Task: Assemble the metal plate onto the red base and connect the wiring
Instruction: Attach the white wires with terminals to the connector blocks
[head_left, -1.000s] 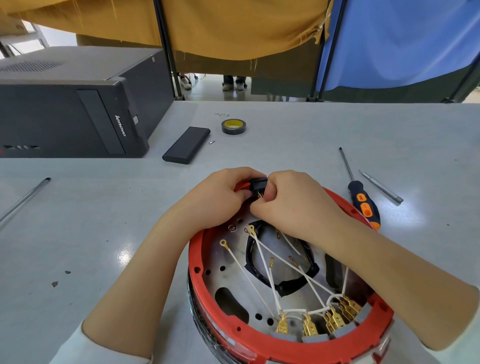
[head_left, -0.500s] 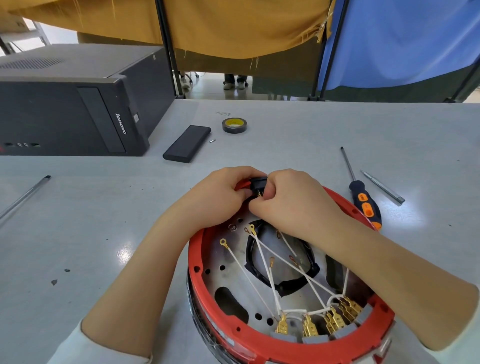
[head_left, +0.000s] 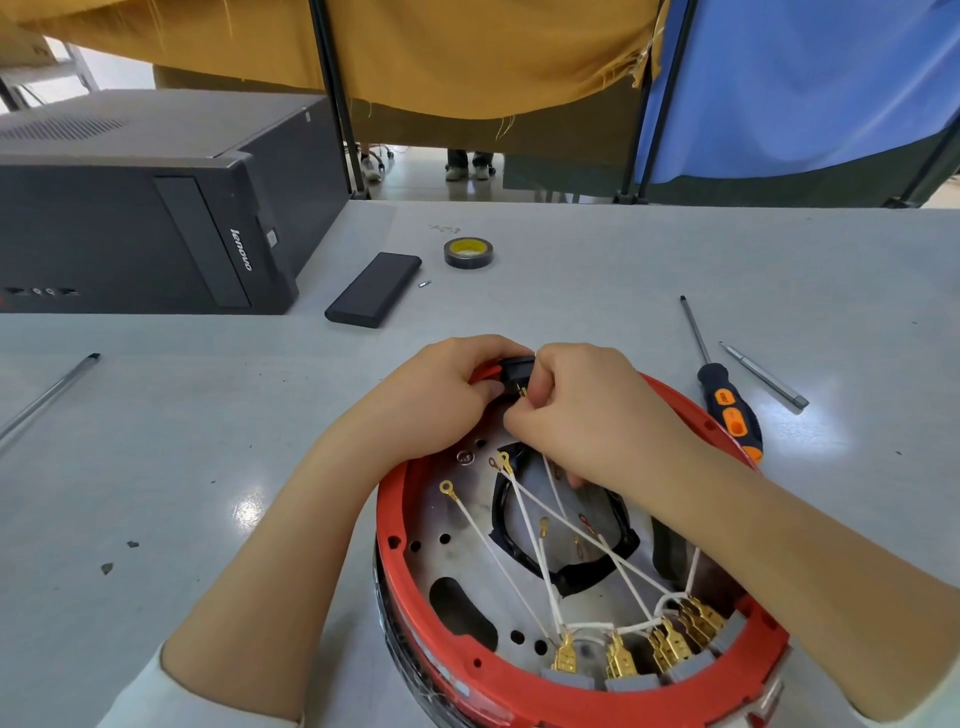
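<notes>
A round red base (head_left: 395, 566) lies on the grey table in front of me, with a perforated metal plate (head_left: 457, 561) seated inside it. White wires (head_left: 524, 535) with gold ring ends cross the plate to a row of gold terminals (head_left: 618, 660) at the near rim. At the far rim sits a small black connector (head_left: 517, 370). My left hand (head_left: 441, 400) grips the rim and the connector from the left. My right hand (head_left: 582, 415) pinches a wire end against the connector's underside; the contact point is mostly hidden by my fingers.
An orange-and-black screwdriver (head_left: 727, 410) and a thin metal bit (head_left: 763, 374) lie right of the base. Farther back are a black power bank (head_left: 374, 290), a tape roll (head_left: 468, 253), a small screw (head_left: 424, 284) and a black computer case (head_left: 130, 208). A metal rod (head_left: 47, 397) lies left.
Both hands stay at the black connector on the far rim, with only slight finger shifts. The base and wires have not moved.
</notes>
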